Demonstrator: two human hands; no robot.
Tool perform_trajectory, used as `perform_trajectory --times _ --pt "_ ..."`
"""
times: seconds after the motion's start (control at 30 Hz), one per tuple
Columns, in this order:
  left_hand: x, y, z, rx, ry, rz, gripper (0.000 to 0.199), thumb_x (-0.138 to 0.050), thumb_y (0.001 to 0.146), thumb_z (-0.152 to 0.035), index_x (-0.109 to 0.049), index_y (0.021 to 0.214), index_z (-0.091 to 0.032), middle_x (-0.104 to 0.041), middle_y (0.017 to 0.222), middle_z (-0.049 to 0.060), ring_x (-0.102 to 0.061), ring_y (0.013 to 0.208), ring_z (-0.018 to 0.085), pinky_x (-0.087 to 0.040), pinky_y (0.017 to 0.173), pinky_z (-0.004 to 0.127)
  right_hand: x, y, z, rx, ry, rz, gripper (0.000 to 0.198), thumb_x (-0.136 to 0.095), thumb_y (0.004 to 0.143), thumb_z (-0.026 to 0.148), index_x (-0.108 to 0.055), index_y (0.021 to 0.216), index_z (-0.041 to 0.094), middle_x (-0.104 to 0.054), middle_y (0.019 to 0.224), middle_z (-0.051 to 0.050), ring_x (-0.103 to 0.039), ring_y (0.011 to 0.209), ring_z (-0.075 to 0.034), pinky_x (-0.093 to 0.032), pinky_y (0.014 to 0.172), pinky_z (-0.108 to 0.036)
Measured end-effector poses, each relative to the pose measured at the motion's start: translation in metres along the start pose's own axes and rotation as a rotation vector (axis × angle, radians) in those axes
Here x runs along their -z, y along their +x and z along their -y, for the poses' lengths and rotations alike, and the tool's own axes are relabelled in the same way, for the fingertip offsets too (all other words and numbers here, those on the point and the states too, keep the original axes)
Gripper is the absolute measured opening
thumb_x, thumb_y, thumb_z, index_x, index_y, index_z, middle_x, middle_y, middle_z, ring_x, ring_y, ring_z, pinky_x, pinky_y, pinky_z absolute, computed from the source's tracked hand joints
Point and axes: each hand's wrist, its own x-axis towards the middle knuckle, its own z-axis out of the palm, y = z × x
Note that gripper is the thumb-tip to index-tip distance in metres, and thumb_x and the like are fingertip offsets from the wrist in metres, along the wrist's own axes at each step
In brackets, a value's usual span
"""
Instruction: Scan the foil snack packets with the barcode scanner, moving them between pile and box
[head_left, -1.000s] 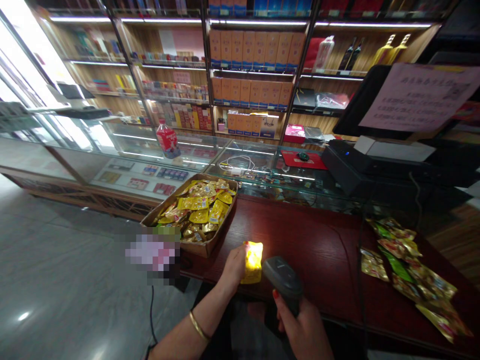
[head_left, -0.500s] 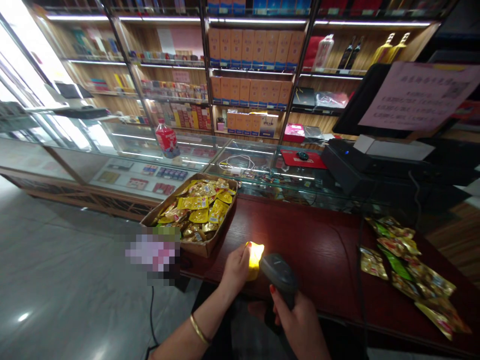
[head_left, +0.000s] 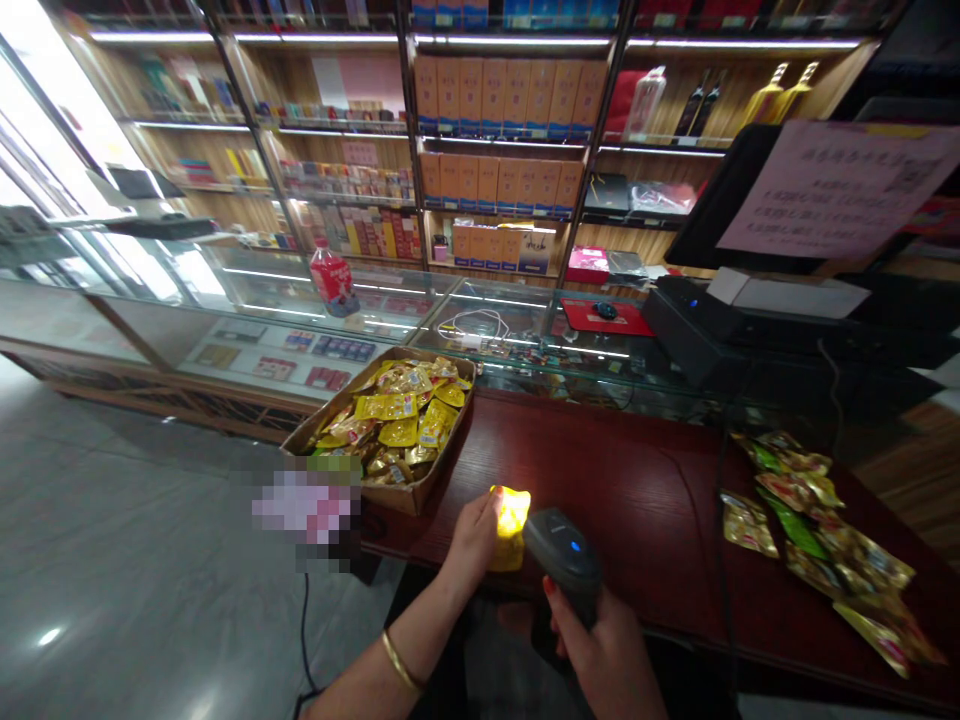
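Observation:
My left hand [head_left: 474, 540] grips a small yellow snack packet [head_left: 508, 553] by its left side, above the near edge of the dark red table [head_left: 592, 455]. Bright light falls on the upper part of the packet. In my right hand [head_left: 604, 640] is a dark grey barcode scanner [head_left: 562, 552], its head pointed at the packet from the right and a blue lamp lit on top. The scanner and packet are slightly apart. Left of the packet, a cardboard box [head_left: 412, 497] holds many yellow and gold packets.
Gold and green packets [head_left: 806, 535] lie in a loose pile at the table's right. Behind stand glass display counters with a red-labelled bottle [head_left: 334, 278], a mouse [head_left: 604, 310] on a red mat, and a monitor [head_left: 724, 200] with a paper sheet. A dark cable [head_left: 721, 560] crosses the table.
A blue lamp has come on atop the scanner. The scanner has shifted slightly right and down, and the lit patch on the packet has moved a little. Both hands keep their grip.

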Motion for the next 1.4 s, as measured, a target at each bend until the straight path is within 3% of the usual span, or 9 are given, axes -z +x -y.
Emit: perform_trajectory --times 0.2,0.4,0.57,0.7,0.8,0.9,1.03,1.2,1.4 --pt "0.009 0.010 0.001 0.005 0.004 -0.102 0.035 -0.064 0.079 -0.051 -0.063 0.070 -0.017 -0.063 0.064 0.004 -0.057 0.059 0.018 -0.043 0.057 0.028 0.012 -0.016 -0.002 -0.009 -0.062 -0.032 0.059 -0.053 0.082 0.077 -0.061 0.053 0.027 -0.068 0.048 -0.007 -0.068 0.050 -0.025 -0.051 0.056 -0.031" --pt "0.020 0.019 0.002 0.084 -0.057 -0.118 0.030 -0.064 0.077 -0.048 -0.064 0.073 -0.018 -0.063 0.064 0.004 -0.058 0.058 0.018 -0.045 0.057 0.029 0.015 -0.023 -0.001 -0.032 -0.054 -0.086 0.059 -0.054 0.080 0.079 -0.064 0.054 0.028 -0.065 0.043 -0.005 -0.068 0.048 -0.026 -0.052 0.055 -0.031" --pt "0.022 0.015 0.008 0.013 0.077 -0.006 0.033 -0.073 0.058 -0.024 -0.066 0.089 -0.014 -0.067 0.074 0.003 -0.061 0.067 0.019 -0.045 0.061 0.027 0.006 -0.014 -0.002 -0.001 -0.090 -0.019 0.055 -0.052 0.086 0.072 -0.066 0.061 0.025 -0.072 0.054 -0.008 -0.073 0.058 -0.027 -0.052 0.055 -0.030" --pt "0.021 0.007 0.005 -0.097 0.215 0.131 0.039 -0.070 0.058 -0.015 -0.064 0.096 -0.016 -0.068 0.082 0.003 -0.060 0.072 0.017 -0.044 0.063 0.025 -0.002 -0.003 -0.009 0.036 -0.077 0.024 0.051 -0.051 0.091 0.064 -0.072 0.073 0.021 -0.076 0.061 -0.011 -0.076 0.065 -0.029 -0.054 0.056 -0.030" --pt "0.025 0.006 -0.007 -0.138 0.279 0.120 0.051 -0.076 0.055 -0.015 -0.060 0.104 -0.018 -0.069 0.088 0.003 -0.063 0.077 0.018 -0.046 0.067 0.025 -0.002 0.003 -0.020 0.067 -0.036 0.025 0.043 -0.060 0.088 0.056 -0.074 0.100 0.017 -0.082 0.089 -0.013 -0.079 0.086 -0.030 -0.060 0.071 -0.031" --pt "0.032 0.010 -0.024 -0.064 0.186 0.115 0.042 -0.077 0.056 -0.020 -0.056 0.092 -0.019 -0.066 0.078 0.000 -0.061 0.066 0.015 -0.045 0.060 0.024 0.001 0.006 -0.034 0.078 0.000 -0.032 0.052 -0.070 0.081 0.046 -0.063 0.124 0.017 -0.080 0.112 -0.013 -0.077 0.102 -0.029 -0.061 0.085 -0.032" --pt "0.042 0.013 -0.041 0.022 -0.028 0.145 0.036 -0.074 0.060 -0.022 -0.057 0.091 -0.018 -0.068 0.081 0.000 -0.063 0.065 0.015 -0.047 0.060 0.024 0.002 0.004 -0.045 0.019 0.067 -0.012 0.047 -0.065 0.084 0.048 -0.064 0.119 0.018 -0.082 0.105 -0.012 -0.079 0.096 -0.027 -0.062 0.080 -0.030" --pt "0.049 0.023 -0.044 -0.049 0.036 0.096 0.047 -0.083 0.054 -0.017 -0.066 0.098 -0.017 -0.072 0.089 0.002 -0.066 0.075 0.017 -0.050 0.068 0.024 0.003 0.001 -0.046 -0.027 0.153 -0.074 0.038 -0.065 0.085 0.056 -0.071 0.096 0.019 -0.081 0.083 -0.008 -0.079 0.079 -0.028 -0.063 0.075 -0.031" --pt "0.026 0.063 -0.032 -0.129 -0.010 0.042 0.046 -0.091 0.056 -0.036 -0.073 0.091 -0.013 -0.076 0.086 0.006 -0.069 0.077 0.019 -0.052 0.076 0.028 0.006 0.021 -0.059 0.128 0.032 -0.004 0.041 -0.067 0.086 0.049 -0.076 0.108 0.016 -0.081 0.107 -0.014 -0.076 0.102 -0.031 -0.058 0.092 -0.038"
